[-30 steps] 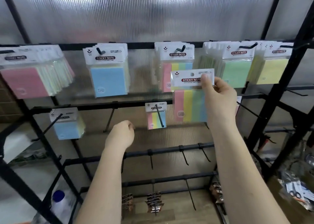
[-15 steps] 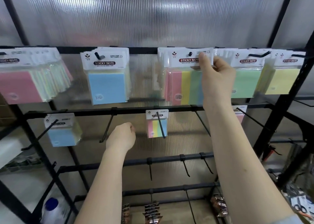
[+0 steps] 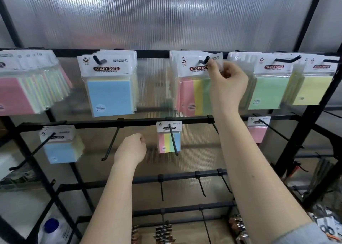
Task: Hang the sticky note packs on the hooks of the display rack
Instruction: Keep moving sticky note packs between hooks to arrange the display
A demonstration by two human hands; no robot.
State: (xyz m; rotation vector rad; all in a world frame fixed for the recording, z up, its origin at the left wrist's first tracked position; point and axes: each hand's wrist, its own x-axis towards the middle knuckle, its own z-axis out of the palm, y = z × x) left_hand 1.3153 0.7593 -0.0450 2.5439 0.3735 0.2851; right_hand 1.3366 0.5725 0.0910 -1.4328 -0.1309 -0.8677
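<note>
pinching the header card of the striped sticky note pack (image 3: pixel 194 93), the right hand (image 3: pixel 226 85) seats it on the top-row hook (image 3: pixel 203 60), steadying it there. left hand (image 3: pixel 130 148) hovers below, loosely curled, holding nothing.
</note>
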